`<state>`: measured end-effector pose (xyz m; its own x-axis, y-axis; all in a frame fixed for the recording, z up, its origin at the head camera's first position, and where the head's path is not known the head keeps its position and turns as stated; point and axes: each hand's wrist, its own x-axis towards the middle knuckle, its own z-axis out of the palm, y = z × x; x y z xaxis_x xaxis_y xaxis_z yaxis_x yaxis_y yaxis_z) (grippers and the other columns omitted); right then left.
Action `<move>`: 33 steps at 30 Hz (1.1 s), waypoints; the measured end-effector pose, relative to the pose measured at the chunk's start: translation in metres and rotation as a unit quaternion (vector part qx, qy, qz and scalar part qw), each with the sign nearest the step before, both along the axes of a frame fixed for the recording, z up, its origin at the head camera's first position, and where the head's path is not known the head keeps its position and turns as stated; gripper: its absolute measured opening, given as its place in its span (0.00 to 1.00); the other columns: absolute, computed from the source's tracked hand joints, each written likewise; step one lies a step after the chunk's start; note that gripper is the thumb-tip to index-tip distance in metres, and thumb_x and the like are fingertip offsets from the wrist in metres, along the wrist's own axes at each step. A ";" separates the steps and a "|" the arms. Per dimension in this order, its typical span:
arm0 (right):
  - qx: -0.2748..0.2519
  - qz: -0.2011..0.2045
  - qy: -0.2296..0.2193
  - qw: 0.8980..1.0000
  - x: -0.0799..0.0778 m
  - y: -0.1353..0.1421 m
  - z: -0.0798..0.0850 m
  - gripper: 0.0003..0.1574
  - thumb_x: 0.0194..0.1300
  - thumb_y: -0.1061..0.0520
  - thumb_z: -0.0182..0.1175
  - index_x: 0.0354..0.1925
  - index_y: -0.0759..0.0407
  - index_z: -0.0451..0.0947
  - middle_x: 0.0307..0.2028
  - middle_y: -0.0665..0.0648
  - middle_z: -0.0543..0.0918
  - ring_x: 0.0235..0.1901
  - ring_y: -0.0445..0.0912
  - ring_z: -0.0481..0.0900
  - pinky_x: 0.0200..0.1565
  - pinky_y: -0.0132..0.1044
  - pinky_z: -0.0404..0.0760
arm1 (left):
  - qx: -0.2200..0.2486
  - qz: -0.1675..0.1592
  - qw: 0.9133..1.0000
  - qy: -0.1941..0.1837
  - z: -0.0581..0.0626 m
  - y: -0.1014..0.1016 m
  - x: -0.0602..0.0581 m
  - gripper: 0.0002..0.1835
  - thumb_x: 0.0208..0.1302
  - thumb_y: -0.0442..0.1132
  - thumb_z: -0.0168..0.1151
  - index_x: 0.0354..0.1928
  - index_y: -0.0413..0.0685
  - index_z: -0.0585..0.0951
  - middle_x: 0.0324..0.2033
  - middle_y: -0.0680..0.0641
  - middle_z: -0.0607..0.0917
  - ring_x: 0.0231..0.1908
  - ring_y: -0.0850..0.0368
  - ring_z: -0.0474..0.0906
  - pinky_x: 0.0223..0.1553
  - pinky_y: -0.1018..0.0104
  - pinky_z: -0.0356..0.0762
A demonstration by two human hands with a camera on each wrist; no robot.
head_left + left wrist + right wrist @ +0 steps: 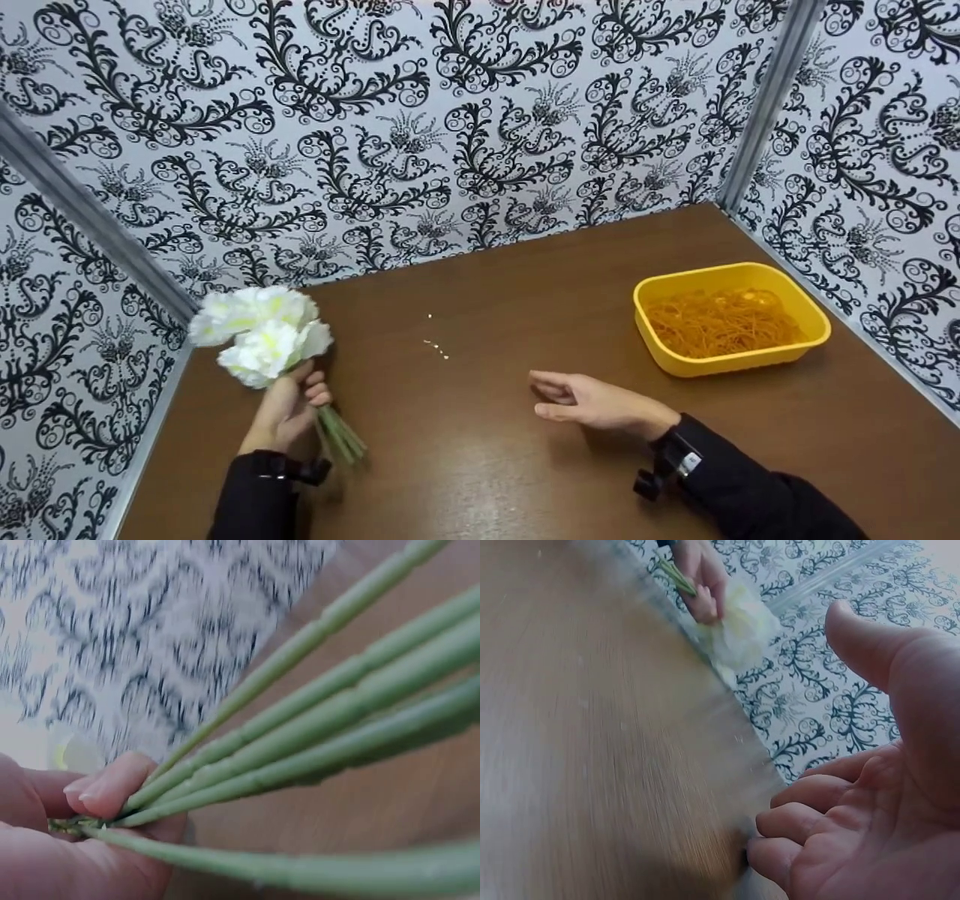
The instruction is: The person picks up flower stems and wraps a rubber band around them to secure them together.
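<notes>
A bunch of white artificial flowers [266,337] with yellow-tinged petals is held in my left hand [294,401] at the left of the table. The fingers and thumb close round the green stems [300,731] just under the blooms. In the head view the stem ends point down and to the right, above the wood. My right hand [600,405] is over the middle right of the table and holds nothing. Its fingers [817,802] are loosely bent and the thumb stands apart from them in the right wrist view.
A yellow plastic tub [712,365] at the right holds tangled orange-brown strands. Several small white bits [439,348] lie mid-table. Patterned panels [450,135] with grey metal posts [772,105] border the back and sides of the brown table [465,450].
</notes>
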<state>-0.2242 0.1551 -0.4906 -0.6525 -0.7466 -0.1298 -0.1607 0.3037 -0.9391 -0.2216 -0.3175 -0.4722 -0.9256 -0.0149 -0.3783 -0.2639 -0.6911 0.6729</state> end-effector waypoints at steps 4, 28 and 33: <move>-0.017 0.004 -0.027 0.999 0.001 -0.013 -0.001 0.48 0.75 0.43 0.57 0.77 0.69 0.50 0.74 0.68 0.61 0.73 0.56 0.62 0.73 0.51 0.58 | 0.034 -0.009 0.999 0.034 0.000 0.035 -0.005 0.10 0.83 0.37 0.36 0.36 0.49 0.58 0.26 0.52 0.57 0.23 0.61 0.48 0.26 0.73 0.48; -0.215 -0.037 -0.304 0.927 0.026 -0.065 0.000 0.33 0.78 0.47 0.52 0.65 0.72 0.62 0.53 0.67 0.81 0.42 0.53 0.87 0.46 0.45 0.87 | 0.093 -0.130 0.983 0.091 0.005 0.218 -0.014 0.09 0.77 0.38 0.38 0.35 0.47 0.66 0.28 0.50 0.67 0.25 0.57 0.59 0.28 0.68 0.63; -0.264 -0.065 -0.377 0.886 0.036 -0.068 -0.005 0.22 0.80 0.47 0.49 0.59 0.63 0.66 0.31 0.50 0.76 0.23 0.39 0.75 0.28 0.30 0.79 | 0.076 -0.151 0.983 0.077 -0.001 0.231 -0.013 0.07 0.79 0.37 0.36 0.40 0.48 0.62 0.28 0.50 0.65 0.25 0.58 0.59 0.26 0.70 0.63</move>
